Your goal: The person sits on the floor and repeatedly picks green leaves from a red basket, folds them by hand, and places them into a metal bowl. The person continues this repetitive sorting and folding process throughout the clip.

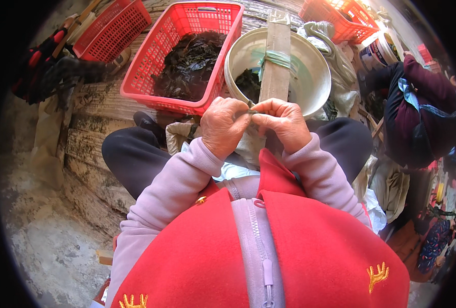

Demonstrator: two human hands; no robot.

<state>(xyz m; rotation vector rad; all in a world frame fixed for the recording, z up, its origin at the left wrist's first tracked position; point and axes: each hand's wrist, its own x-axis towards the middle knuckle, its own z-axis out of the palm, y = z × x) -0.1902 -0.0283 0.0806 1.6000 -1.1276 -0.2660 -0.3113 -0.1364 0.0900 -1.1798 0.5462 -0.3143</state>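
My left hand (224,125) and my right hand (282,122) meet in front of me, at the near rim of a round white tub. Between their fingertips both pinch a small dark green strip of what looks like seaweed (252,112). Across the tub (315,57) lies a wooden board (276,73), wrapped with green plastic twine (277,58). Dark seaweed (248,82) lies inside the tub, left of the board. The left hand is also close to the near corner of a red plastic crate (135,86), which holds a heap of dark wet seaweed (193,63).
More red crates (116,32) (339,19) stand at the far left and far right. Pale woven sacks (339,73) lie right of the tub, near a white bucket (378,52). One person (424,111) sits at the right; others are at the far left and lower right.
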